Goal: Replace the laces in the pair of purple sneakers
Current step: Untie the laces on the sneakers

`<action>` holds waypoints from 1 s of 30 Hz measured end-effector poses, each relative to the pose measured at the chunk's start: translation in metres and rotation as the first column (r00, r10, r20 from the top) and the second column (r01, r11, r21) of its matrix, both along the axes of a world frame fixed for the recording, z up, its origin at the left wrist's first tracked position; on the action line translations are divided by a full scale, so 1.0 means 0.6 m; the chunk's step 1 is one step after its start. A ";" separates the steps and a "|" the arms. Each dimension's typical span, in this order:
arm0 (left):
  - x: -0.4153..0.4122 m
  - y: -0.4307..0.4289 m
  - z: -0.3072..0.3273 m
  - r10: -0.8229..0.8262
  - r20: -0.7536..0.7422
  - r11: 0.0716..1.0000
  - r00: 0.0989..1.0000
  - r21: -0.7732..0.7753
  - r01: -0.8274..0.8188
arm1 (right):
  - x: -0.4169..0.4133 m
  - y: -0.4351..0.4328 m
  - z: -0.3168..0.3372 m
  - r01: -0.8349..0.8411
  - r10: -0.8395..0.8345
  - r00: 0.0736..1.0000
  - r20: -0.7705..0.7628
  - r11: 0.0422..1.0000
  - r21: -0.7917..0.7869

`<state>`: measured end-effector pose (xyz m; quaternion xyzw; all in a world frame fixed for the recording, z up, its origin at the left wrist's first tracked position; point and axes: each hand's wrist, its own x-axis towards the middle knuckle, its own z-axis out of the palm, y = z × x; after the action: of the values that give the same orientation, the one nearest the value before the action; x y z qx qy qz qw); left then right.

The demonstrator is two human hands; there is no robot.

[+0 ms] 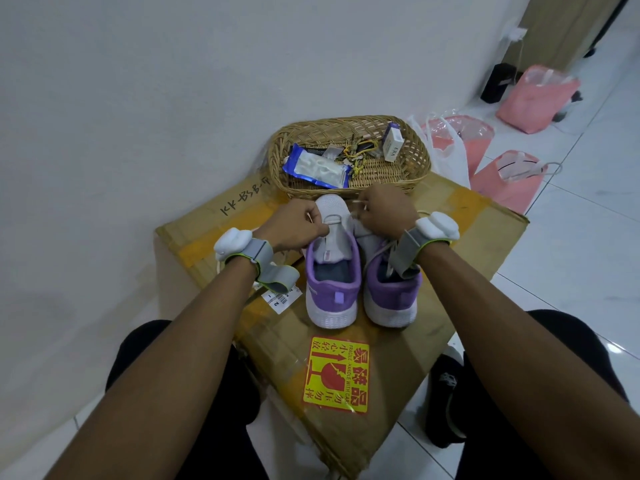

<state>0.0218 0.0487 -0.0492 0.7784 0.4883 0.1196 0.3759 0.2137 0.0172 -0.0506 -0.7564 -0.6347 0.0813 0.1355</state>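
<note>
A big cardboard box [450, 244] is sitting on the tiled floor against the wall, serving the seated person as a table. Pink bags [533, 98] are lying on the floor off to the right. A wicker basket [346, 121] is resting on the far end of the box. Just in front of it the purple sneakers are standing side by side, heels toward the person: the left sneaker [332, 292] and the right sneaker [391, 299], touching or nearly so. A yellow-and-red fragile sticker [336, 375] is showing on the box, nearer the knees. The left hand [294, 225] is hovering at the left sneaker's toe end, fingers curled, pinching one end of a white lace [332, 220]. The right hand [388, 216] is pinching the other end across from it, fingers likewise curled tight. The lace is running in one bar across the front of that sneaker. A blue-and-white packet [315, 168] is lying in the basket.
</note>
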 end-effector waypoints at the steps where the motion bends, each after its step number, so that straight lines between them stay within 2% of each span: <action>1: -0.002 0.000 -0.001 -0.005 0.005 1.000 1.000 0.018 0.005 | -0.001 -0.002 0.004 0.137 -0.140 0.990 0.033 0.988 0.070; 3: -0.007 0.002 -0.002 -0.012 0.018 0.999 1.000 0.039 0.011 | -0.001 -0.006 0.009 0.327 -0.341 0.938 0.066 0.930 0.169; 4: -0.009 0.004 -0.002 -0.015 0.016 0.999 1.000 0.050 0.014 | 0.001 -0.005 0.007 0.330 -0.347 0.936 0.056 0.924 0.193; 5: -0.010 0.005 -0.003 -0.019 0.006 0.998 1.000 0.064 0.018 | 0.001 -0.007 0.005 0.275 -0.284 0.958 0.025 0.943 0.187; 8: -0.012 0.006 -0.004 -0.024 -0.054 0.992 0.998 0.123 0.031 | 0.006 -0.008 0.002 -0.081 0.085 0.992 -0.098 0.996 0.036; 10: -0.013 0.008 -0.006 -0.025 -0.077 0.990 0.997 0.135 0.035 | 0.003 -0.009 -0.003 -0.178 0.174 0.984 -0.041 0.979 -0.100; 11: -0.013 0.009 -0.007 -0.028 -0.080 0.991 0.996 0.129 0.038 | 0.000 -0.010 -0.005 -0.158 0.160 0.987 0.014 0.983 -0.098; 13: -0.015 0.010 -0.008 -0.035 -0.075 0.994 0.997 0.105 0.043 | -0.001 -0.011 -0.004 -0.008 0.006 0.998 0.064 1.000 0.030; 15: -0.017 0.012 -0.010 -0.038 -0.070 0.994 0.997 0.099 0.045 | 0.006 -0.013 0.006 0.200 -0.216 0.974 0.064 0.959 0.199; 17: -0.018 0.013 -0.010 -0.044 -0.074 0.993 0.996 0.106 0.052 | 0.015 -0.010 0.011 0.258 -0.272 0.962 0.010 0.924 0.281; 18: -0.018 0.014 -0.011 -0.050 -0.075 0.993 0.996 0.102 0.058 | 0.016 -0.010 0.011 0.218 -0.214 0.976 -0.044 0.942 0.254; 20: -0.017 0.016 -0.011 -0.059 -0.073 0.994 0.996 0.090 0.065 | 0.013 -0.010 0.009 0.021 -0.005 0.993 -0.120 0.991 0.134; 22: -0.015 0.017 -0.011 -0.061 -0.072 0.994 0.996 0.088 0.067 | 0.006 -0.011 0.000 -0.116 0.114 0.992 -0.049 0.993 -0.029; 24: -0.015 0.016 -0.010 -0.063 -0.071 0.993 0.995 0.091 0.069 | -0.002 -0.014 -0.011 -0.121 0.126 0.990 0.064 0.989 -0.080; 25: -0.016 0.015 -0.010 -0.063 -0.072 0.993 0.995 0.091 0.069 | -0.004 -0.014 -0.014 -0.094 0.098 0.990 0.101 0.995 -0.044; 27: -0.018 0.015 -0.009 -0.059 -0.071 0.995 0.996 0.080 0.065 | -0.005 -0.016 -0.009 0.059 -0.069 0.989 0.127 0.995 0.076; 29: -0.021 0.014 -0.009 -0.056 -0.068 0.996 0.996 0.072 0.061 | 0.008 -0.014 0.005 0.265 -0.285 0.954 0.093 0.947 0.182; 30: -0.022 0.013 -0.009 -0.057 -0.068 0.995 0.996 0.074 0.062 | 0.015 -0.013 0.009 0.305 -0.327 0.941 0.084 0.931 0.200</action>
<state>0.0088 0.0564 -0.0546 0.8098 0.4723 0.1011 0.3331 0.2224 0.0093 -0.0449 -0.8365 -0.5160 -0.0446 0.1790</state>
